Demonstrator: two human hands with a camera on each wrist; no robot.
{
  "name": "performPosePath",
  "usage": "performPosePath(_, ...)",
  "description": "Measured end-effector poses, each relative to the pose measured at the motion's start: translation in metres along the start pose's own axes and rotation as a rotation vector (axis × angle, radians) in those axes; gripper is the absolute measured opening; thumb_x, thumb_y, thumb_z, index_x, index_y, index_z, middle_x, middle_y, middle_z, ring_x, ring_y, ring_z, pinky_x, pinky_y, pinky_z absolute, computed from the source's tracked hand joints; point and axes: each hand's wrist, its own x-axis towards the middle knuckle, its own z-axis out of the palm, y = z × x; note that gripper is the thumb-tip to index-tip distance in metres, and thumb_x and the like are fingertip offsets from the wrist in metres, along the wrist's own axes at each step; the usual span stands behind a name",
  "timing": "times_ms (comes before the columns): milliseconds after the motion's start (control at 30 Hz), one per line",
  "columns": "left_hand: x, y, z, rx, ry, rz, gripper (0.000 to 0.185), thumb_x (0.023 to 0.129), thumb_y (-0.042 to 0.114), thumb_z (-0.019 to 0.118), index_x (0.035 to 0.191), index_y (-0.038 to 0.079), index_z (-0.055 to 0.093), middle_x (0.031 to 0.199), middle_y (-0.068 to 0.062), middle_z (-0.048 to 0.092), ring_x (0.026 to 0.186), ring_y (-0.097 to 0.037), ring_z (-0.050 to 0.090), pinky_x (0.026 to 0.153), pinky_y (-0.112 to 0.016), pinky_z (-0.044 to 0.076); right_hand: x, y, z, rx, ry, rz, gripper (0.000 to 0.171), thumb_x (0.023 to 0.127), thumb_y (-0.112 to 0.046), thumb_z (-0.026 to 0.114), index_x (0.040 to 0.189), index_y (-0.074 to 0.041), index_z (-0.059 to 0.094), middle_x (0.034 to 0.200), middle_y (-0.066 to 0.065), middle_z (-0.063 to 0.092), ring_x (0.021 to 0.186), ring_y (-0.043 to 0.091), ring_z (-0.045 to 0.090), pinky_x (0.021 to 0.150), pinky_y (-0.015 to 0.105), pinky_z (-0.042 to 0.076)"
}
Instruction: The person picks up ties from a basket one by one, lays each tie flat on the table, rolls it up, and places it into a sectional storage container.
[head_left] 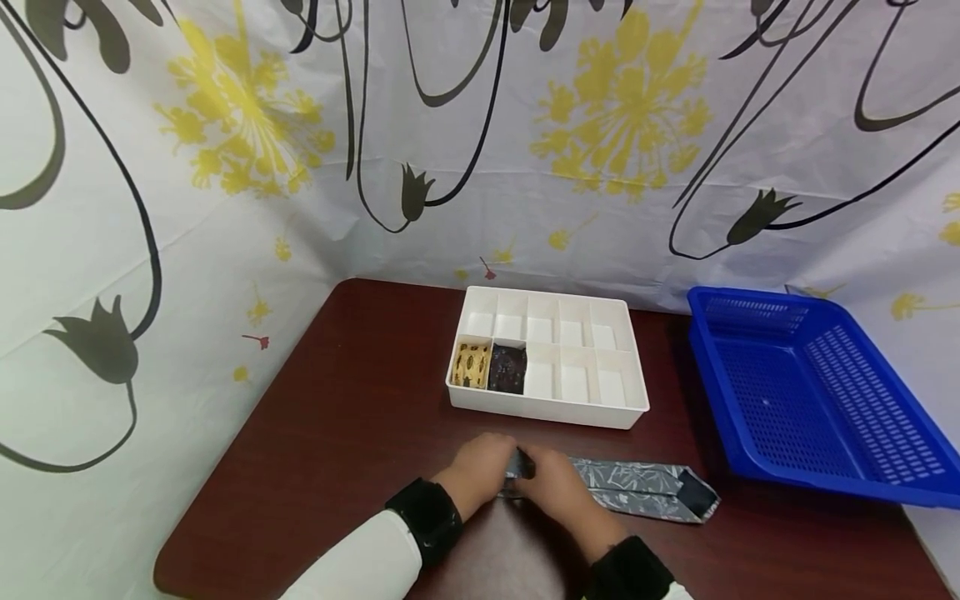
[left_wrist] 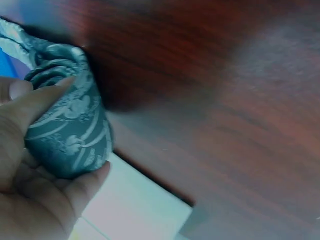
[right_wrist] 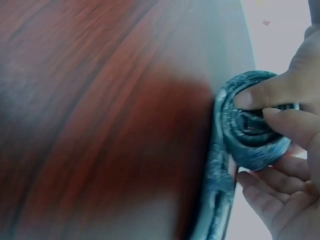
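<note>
While my two hands meet at the near edge of the dark wooden table (head_left: pixel 337 417), they work a grey patterned necktie (head_left: pixel 645 487) whose narrow end is wound into a tight roll (left_wrist: pixel 67 125). My left hand (head_left: pixel 480 471) curls round that roll, thumb across its coiled end and fingers cupping it from below. My right hand (head_left: pixel 558 492) pinches the same roll, one fingertip (right_wrist: pixel 252 97) pressed into the spiral and the other fingers wrapped beneath it. The unrolled length of the tie lies flat on the table to my right, its wide pointed end near the blue plastic basket (head_left: pixel 817 392), just short of touching it. Beyond my hands stands a white divided tray (head_left: pixel 547 408); its front-left compartment holds a rolled yellow patterned tie (head_left: pixel 470 365), and the compartment just beside it holds a rolled dark one (head_left: pixel 507 368). A white cloth (head_left: pixel 225 167) printed with yellow flowers and black stems hangs behind and to the left of the table.
</note>
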Motion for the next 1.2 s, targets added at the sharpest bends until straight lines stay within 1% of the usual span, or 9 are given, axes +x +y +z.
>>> performPosePath(133,0.001,0.004,-0.003,0.022,-0.014,-0.02,0.033,0.079,0.014,0.076,0.11,0.011,0.065,0.105,-0.003,0.066,0.1,-0.019,0.061,0.082,-0.031,0.052,0.001,-0.004,-0.001,-0.024,-0.018,0.024,0.054,0.074,-0.009,0.08,0.122,0.005,0.061,0.116,0.019,0.065,0.109,0.036,0.061,0.091,0.05,0.048)
performPosePath(233,0.001,0.0,-0.001,-0.021,-0.007,0.009,0.034,0.078,0.018,0.077,0.109,0.01,0.064,0.104,-0.003,0.066,0.099,-0.02,0.06,0.084,-0.031,0.051,0.002,-0.002,-0.001,-0.009,-0.015,0.022,0.051,0.074,-0.008,0.079,0.121,0.006,0.062,0.116,0.02,0.065,0.109,0.035,0.06,0.09,0.049,0.048)
performPosePath(333,0.001,-0.01,0.005,-0.159,0.038,0.057,0.034,0.075,0.02,0.079,0.103,0.011,0.062,0.097,-0.001,0.065,0.095,-0.018,0.06,0.084,-0.029,0.05,0.002,0.003,0.0,0.021,-0.001,0.005,0.048,0.074,-0.005,0.077,0.119,0.005,0.063,0.115,0.018,0.066,0.107,0.033,0.061,0.089,0.047,0.049)
performPosePath(500,0.001,-0.027,0.017,-0.481,0.112,0.119,0.029,0.072,0.015,0.08,0.092,0.014,0.059,0.084,0.007,0.058,0.081,-0.008,0.056,0.078,-0.025,0.049,0.001,0.011,0.001,0.089,0.014,0.025,0.044,0.074,-0.007,0.078,0.115,0.002,0.066,0.111,0.015,0.068,0.105,0.03,0.062,0.088,0.045,0.05)
performPosePath(633,0.001,-0.033,0.023,-0.564,0.122,0.149,0.032,0.071,0.011,0.08,0.093,0.013,0.057,0.086,0.008,0.057,0.082,-0.005,0.055,0.079,-0.024,0.048,0.0,0.014,0.001,0.13,0.013,0.055,0.045,0.071,-0.008,0.079,0.114,0.002,0.066,0.111,0.015,0.068,0.105,0.032,0.062,0.09,0.047,0.049)
performPosePath(733,0.001,-0.033,0.024,-0.531,0.126,0.168,0.029,0.074,0.014,0.08,0.095,0.013,0.06,0.088,0.007,0.06,0.085,-0.006,0.056,0.082,-0.025,0.048,0.001,0.016,0.0,0.149,-0.005,0.049,0.049,0.07,-0.007,0.08,0.116,0.003,0.065,0.112,0.016,0.067,0.107,0.033,0.061,0.092,0.048,0.048)
performPosePath(900,0.002,-0.027,0.02,-0.39,0.115,0.167,0.028,0.074,0.018,0.08,0.095,0.014,0.062,0.089,0.006,0.063,0.089,-0.009,0.059,0.083,-0.026,0.049,0.001,0.017,0.0,0.156,-0.036,0.039,0.053,0.069,-0.006,0.078,0.119,0.003,0.064,0.115,0.016,0.066,0.106,0.03,0.061,0.091,0.046,0.048)
performPosePath(1033,0.001,-0.017,0.011,-0.239,0.071,0.109,0.03,0.074,0.012,0.079,0.099,0.013,0.063,0.093,0.002,0.065,0.091,-0.013,0.061,0.081,-0.027,0.05,0.001,0.016,0.001,0.134,-0.032,0.03,0.056,0.066,-0.003,0.077,0.12,0.004,0.063,0.115,0.017,0.066,0.105,0.03,0.061,0.089,0.045,0.048)
performPosePath(1200,0.001,-0.001,0.001,-0.055,0.015,0.007,0.032,0.077,0.011,0.076,0.108,0.011,0.066,0.097,-0.003,0.067,0.093,-0.018,0.063,0.077,-0.03,0.052,0.0,0.008,0.0,0.133,-0.041,0.048,0.063,0.067,-0.003,0.078,0.125,0.007,0.057,0.122,0.023,0.061,0.114,0.038,0.056,0.095,0.052,0.044)
